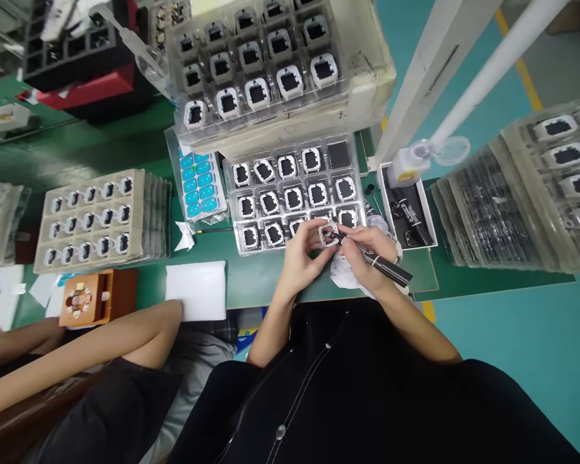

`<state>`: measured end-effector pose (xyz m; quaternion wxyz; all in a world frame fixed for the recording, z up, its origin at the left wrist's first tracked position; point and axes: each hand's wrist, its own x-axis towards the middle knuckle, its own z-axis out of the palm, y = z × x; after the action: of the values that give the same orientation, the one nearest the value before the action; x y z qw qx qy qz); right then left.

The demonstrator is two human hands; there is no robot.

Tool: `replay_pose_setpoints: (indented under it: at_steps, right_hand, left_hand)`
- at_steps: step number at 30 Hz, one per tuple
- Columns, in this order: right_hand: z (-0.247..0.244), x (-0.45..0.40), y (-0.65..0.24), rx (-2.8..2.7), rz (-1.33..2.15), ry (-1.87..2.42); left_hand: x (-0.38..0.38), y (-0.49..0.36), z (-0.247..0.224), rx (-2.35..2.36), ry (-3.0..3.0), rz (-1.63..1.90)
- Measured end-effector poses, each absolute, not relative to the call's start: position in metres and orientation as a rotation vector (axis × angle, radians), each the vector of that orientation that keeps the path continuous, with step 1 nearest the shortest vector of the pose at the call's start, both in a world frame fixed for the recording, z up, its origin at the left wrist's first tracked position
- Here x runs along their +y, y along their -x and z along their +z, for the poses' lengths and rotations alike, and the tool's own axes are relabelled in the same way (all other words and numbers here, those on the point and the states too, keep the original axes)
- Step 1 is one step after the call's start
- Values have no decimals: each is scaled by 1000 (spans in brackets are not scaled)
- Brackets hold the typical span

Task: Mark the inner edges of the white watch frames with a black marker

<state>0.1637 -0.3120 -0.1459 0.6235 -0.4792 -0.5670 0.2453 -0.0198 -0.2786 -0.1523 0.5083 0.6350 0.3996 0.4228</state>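
Observation:
My left hand (303,256) pinches a small white square frame part (327,234) between thumb and fingers, just over the near edge of a clear plastic tray (290,183). My right hand (371,254) is closed round a black marker pen (385,265). The pen's tip meets or nearly touches the frame part; I cannot tell which. Similar white parts with black centres sit in the tray's pockets, and one pocket at the far right corner (339,155) shows only a dark bottom. Crumpled white cloth (344,272) lies beneath my right hand.
A taller stack of part trays (265,122) stands behind. To the right are a white box (431,222) holding a marker, a dispenser bottle (409,164) and more stacked trays (493,200). A blue-part sheet (200,183) lies left, near a white pad (196,290) and a co-worker's arm (101,341).

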Motion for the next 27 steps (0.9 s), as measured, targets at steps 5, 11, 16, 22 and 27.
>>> replay_pose_setpoints:
  at_steps: [5,11,16,22,27]
  right_hand:
    - [-141,-311,-163,-1317,510,1086]
    - [-137,-308,-161,-1349,460,1089]
    - [-135,-308,-159,-1364,421,1077]
    - [-134,-307,-159,-1395,347,1070]
    - [-135,-306,-157,-1391,312,1062]
  left_hand:
    - [-278,20,-150,989,-1598,999]
    - [-280,17,-153,949,-1611,1121]
    - [-279,16,-156,910,-1660,1186]
    - [-280,17,-156,943,-1692,1164]
    - [-281,17,-157,948,-1675,1178]
